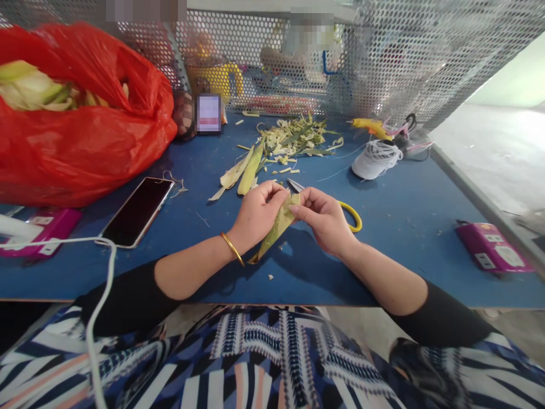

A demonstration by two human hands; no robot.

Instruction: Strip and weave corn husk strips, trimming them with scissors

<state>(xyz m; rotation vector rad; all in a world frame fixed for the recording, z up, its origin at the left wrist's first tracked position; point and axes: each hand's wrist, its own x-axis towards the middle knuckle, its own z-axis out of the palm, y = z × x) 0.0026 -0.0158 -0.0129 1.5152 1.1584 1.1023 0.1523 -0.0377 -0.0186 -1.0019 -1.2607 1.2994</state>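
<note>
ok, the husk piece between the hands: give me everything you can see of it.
The husk piece is a yellow-green, leaf-like strip, browner at its narrow lower end, and looks fibrous. It slants from upper right to lower left, its upper end pinched by the left hand and right hand. Fingers hide part of the top. The lower tip lies near the bracelet; whether it touches the blue table is unclear.

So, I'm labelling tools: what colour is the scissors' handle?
Yellow handle, seen best in the head view.
</note>
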